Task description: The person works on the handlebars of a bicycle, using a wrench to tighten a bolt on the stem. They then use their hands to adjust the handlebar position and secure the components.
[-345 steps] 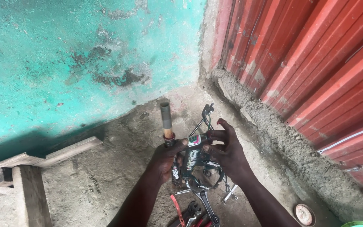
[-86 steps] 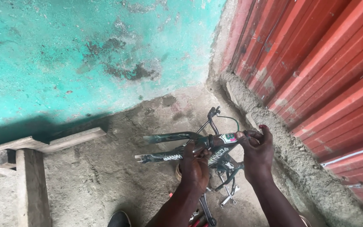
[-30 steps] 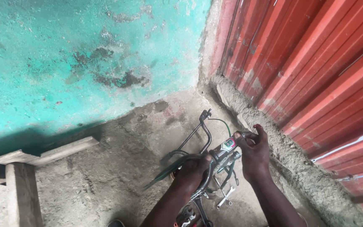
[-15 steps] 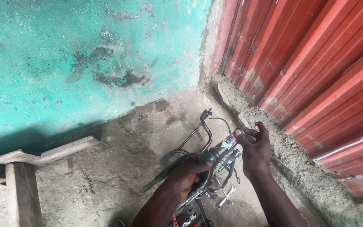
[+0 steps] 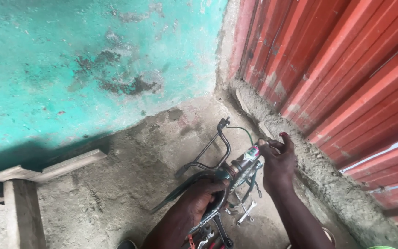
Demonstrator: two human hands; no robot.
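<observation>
I hold a small bicycle frame [image 5: 242, 166] over a concrete floor in a corner. My left hand [image 5: 203, 196] grips the dark green tube of the frame near its middle. My right hand [image 5: 277, 159] pinches the end of the frame's short head tube, fingers closed on its rim. A thin black metal bar with a bend [image 5: 213, 147] sticks out of the frame toward the turquoise wall. A green cable [image 5: 242, 131] loops behind it.
A wrench [image 5: 245, 213] and other tools [image 5: 208, 237] lie on the floor under the frame. A turquoise wall [image 5: 93, 69] stands ahead, a red corrugated metal wall [image 5: 346, 69] with a rough concrete kerb [image 5: 318, 175] on the right, wooden planks [image 5: 19, 184] on the left.
Over the last seconds the frame has been turned, its tubes swinging from pointing left to angling down toward me. My left hand has shifted its grip lower on the tube; my right stays at the head tube.
</observation>
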